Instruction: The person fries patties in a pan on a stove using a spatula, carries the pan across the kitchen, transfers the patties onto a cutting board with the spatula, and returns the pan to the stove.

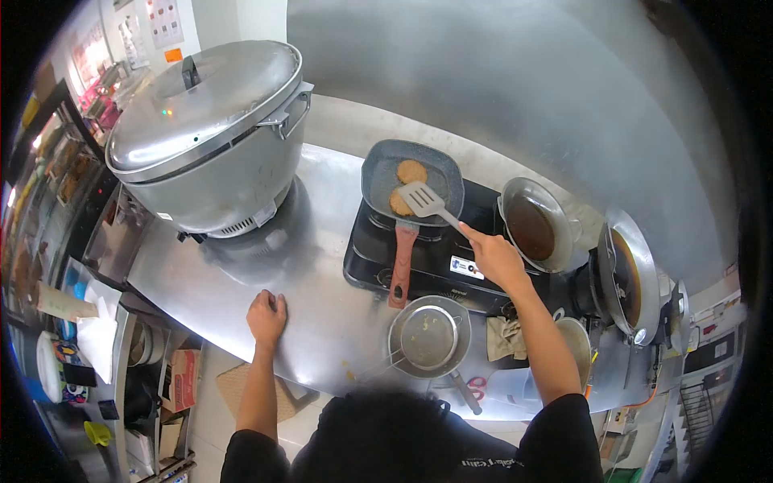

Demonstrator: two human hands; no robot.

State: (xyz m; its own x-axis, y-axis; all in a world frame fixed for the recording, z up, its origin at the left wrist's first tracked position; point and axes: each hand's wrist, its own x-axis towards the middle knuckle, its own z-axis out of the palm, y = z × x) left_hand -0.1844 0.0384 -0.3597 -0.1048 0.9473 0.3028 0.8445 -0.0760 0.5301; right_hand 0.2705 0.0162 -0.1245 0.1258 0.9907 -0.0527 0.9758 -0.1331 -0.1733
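Note:
My right hand (pixel 493 256) grips the handle of a grey slotted spatula (pixel 424 200). The spatula's blade lies over the nearer of two round brown patties (pixel 411 171) in a dark square frying pan (pixel 376 173). That pan has a reddish-brown handle (pixel 403 266) pointing toward me and sits on a black gas stove (pixel 366 256). Closed into a loose fist, my left hand (pixel 266 315) rests on the steel counter (pixel 193 278), left of the stove. Whether anything is inside its fingers is hidden.
A large steel rice cooker (pixel 217 173) stands at the back left. Right of the pan are a pot of brown liquid (pixel 531 227) and a wok (pixel 626 274). Near the front edge sit a strainer in a saucepan (pixel 429 336), a folded cloth (pixel 506 338) and red-handled scissors (pixel 477 386).

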